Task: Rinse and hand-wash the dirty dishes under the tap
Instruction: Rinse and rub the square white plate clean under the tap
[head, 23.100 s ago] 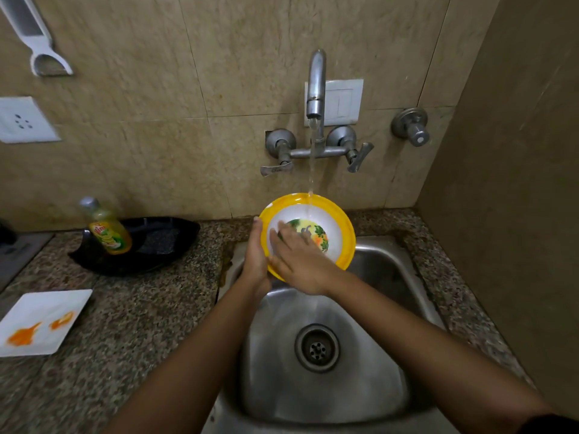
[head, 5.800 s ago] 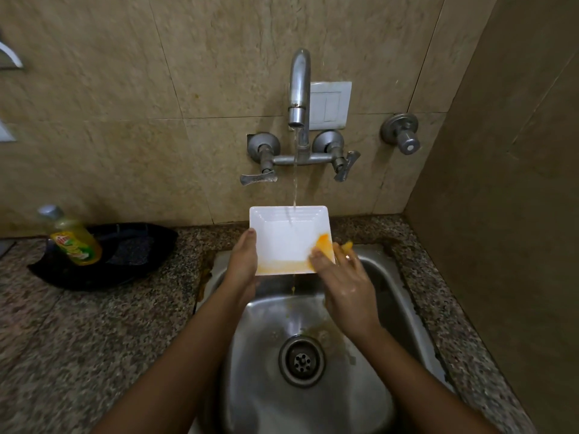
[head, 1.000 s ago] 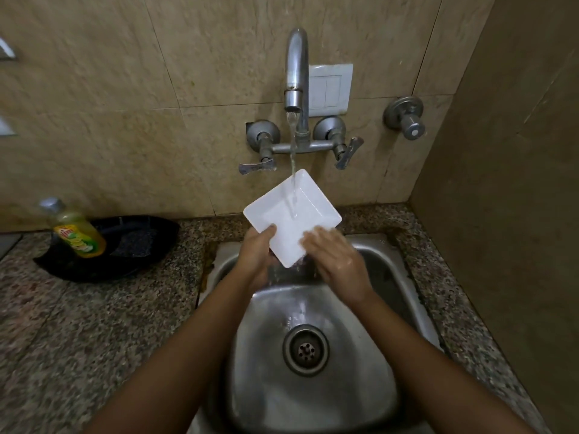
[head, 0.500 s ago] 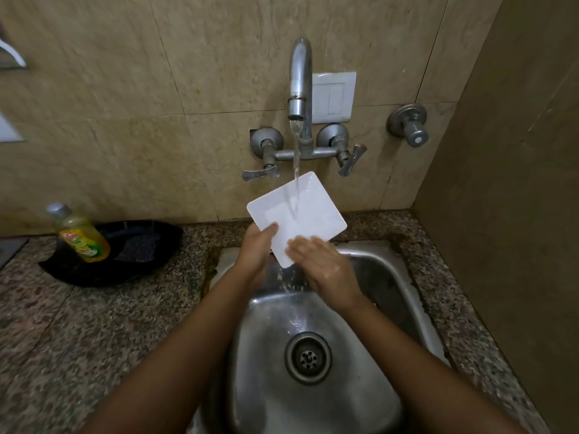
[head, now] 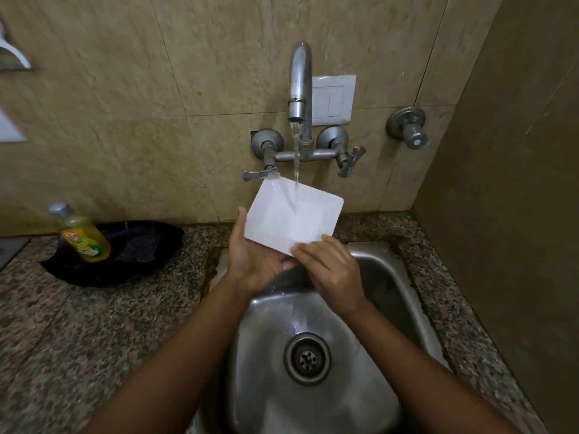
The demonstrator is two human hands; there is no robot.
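Note:
A white square plate [head: 293,217] is held tilted over the steel sink [head: 404,296], under the tap [head: 300,89]. Running water falls onto its face. The plate looks clean, with no orange stain visible. My left hand [head: 250,261] cups the plate's lower left edge from beneath, thumb along the left side. My right hand [head: 329,267] has its fingers on the plate's lower right corner.
A yellow dish-soap bottle [head: 83,236] stands in a black tray [head: 144,245] on the granite counter [head: 94,324] to the left. Two tap handles [head: 260,175] and a separate valve [head: 409,128] project from the tiled wall. A brown side wall closes off the right.
The plate has turned from corner-up to nearly level under the stream. My left hand has slid lower beneath it. Earlier, orange stains on the plate were rubbed off.

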